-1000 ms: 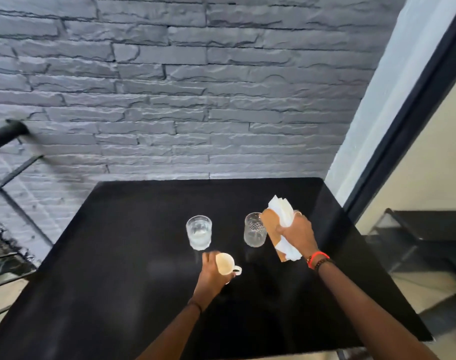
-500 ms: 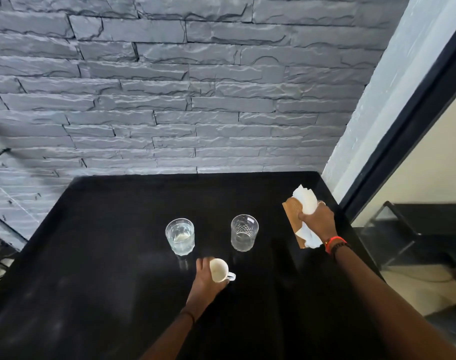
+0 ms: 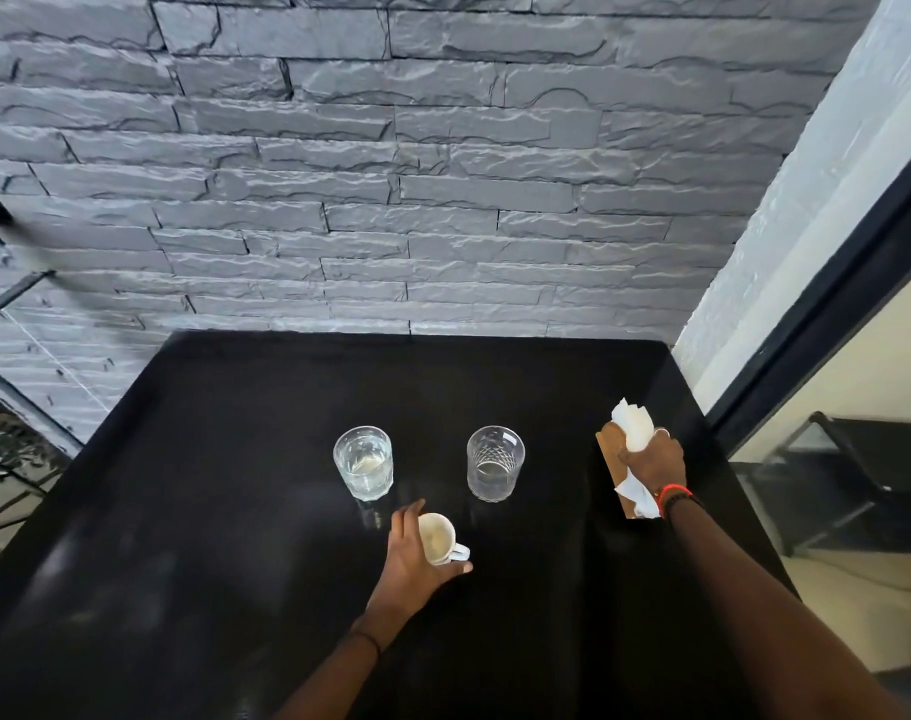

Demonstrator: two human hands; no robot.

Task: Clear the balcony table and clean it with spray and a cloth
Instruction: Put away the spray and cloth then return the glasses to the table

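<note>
Reaching forward, the left hand [image 3: 414, 561] is curling around a small white cup [image 3: 438, 536] with a loop handle. The right hand [image 3: 653, 459], out near the right edge of the glossy black tabletop [image 3: 225, 491], is clutching a crumpled white napkin [image 3: 634, 429] against a flat brown wooden piece [image 3: 610, 445]. Just beyond the cup, two clear tumblers are standing apart: a smooth water glass [image 3: 363, 462] and a cut-pattern glass [image 3: 495, 462].
</note>
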